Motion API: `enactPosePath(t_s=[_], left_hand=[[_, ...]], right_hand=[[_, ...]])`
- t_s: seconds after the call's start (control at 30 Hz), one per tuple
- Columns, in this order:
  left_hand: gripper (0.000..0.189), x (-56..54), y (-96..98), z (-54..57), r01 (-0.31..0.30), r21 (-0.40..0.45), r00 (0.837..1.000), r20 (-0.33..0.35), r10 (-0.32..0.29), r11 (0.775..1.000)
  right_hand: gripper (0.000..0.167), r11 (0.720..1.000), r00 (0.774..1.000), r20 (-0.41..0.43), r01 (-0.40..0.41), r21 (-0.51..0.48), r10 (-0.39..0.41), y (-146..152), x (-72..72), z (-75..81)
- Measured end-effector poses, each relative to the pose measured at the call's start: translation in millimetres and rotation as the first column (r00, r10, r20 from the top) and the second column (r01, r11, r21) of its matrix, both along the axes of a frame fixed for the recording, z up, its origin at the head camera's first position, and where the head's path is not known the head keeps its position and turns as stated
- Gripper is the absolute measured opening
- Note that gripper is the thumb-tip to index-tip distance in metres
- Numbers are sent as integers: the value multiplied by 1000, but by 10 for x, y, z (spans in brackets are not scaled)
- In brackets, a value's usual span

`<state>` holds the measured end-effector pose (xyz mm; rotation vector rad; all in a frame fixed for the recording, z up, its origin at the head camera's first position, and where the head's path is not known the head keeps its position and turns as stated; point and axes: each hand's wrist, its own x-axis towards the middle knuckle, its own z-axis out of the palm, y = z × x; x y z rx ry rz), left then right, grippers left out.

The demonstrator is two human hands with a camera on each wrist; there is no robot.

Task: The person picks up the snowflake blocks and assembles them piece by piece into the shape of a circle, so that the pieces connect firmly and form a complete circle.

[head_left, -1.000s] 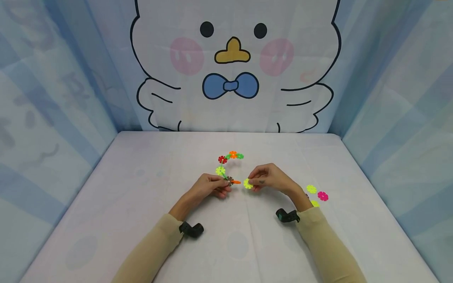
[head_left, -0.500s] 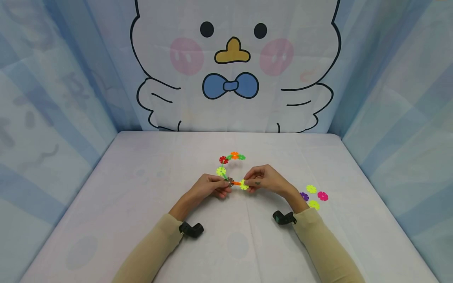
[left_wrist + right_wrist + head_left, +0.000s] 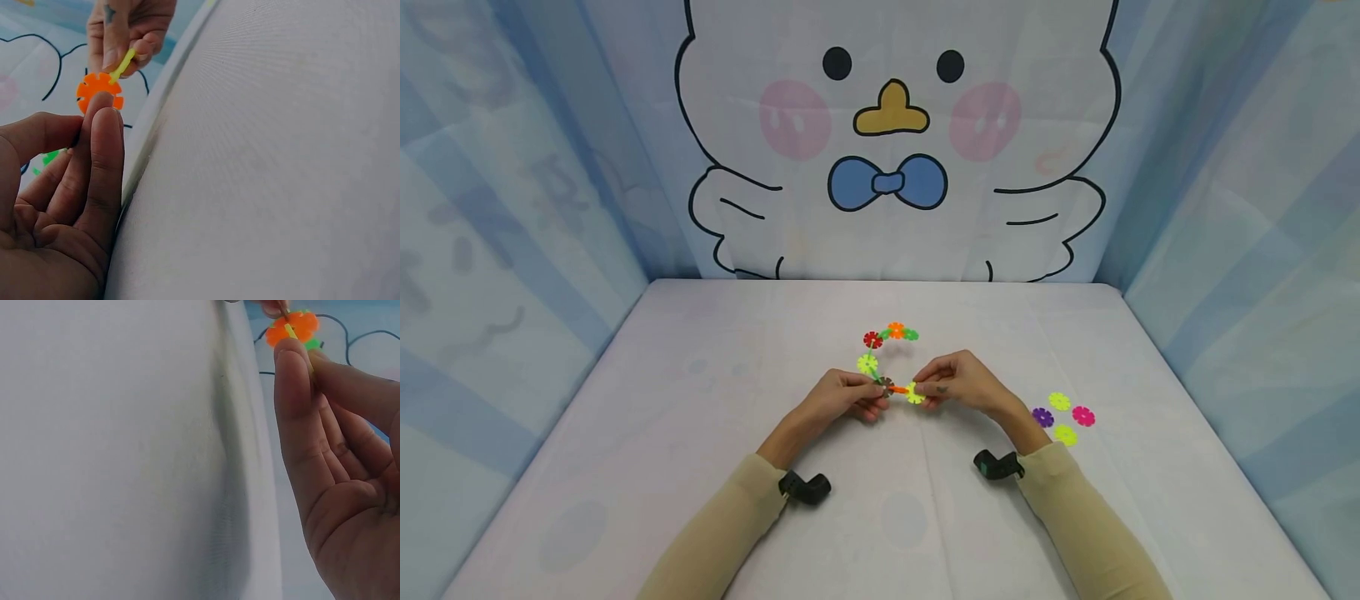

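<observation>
A curved chain of notched plastic discs, snowflake-type building pieces, stands over the table's middle. It includes a red disc [image 3: 872, 340], an orange disc [image 3: 896, 331] and a yellow-green disc [image 3: 867, 364]. My left hand [image 3: 847, 393] pinches the dark brown disc [image 3: 887, 386] at the near end between thumb and finger. Joined beside it is another orange disc [image 3: 94, 86], seen edge-on from the head. My right hand [image 3: 958, 383] pinches a yellow disc [image 3: 914, 393], whose edge meets the orange disc at its notched rim, as the left wrist view shows.
To the right lie loose discs on the white table [image 3: 737, 500]: a purple one [image 3: 1042, 417], a pink one [image 3: 1083, 416] and two yellow ones, the farther yellow disc [image 3: 1059, 402] and the nearer yellow disc [image 3: 1065, 435]. A cartoon-printed curtain [image 3: 1045, 242] rises behind.
My right hand has moved left, bringing the yellow disc against the orange one. The purple loose disc has come into sight from behind the right arm. My left hand stays nearly still.
</observation>
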<state>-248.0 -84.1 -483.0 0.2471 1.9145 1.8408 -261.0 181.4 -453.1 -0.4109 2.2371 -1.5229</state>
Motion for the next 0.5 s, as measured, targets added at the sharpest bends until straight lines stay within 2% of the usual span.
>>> enactPosePath(t_s=[0.5], left_hand=[[28, -11, -38, -14, 15, -3, 1000, -18, -15, 1000]], right_hand=[[17, 1000, 999, -34, 19, -24, -20, -53, 2, -52]])
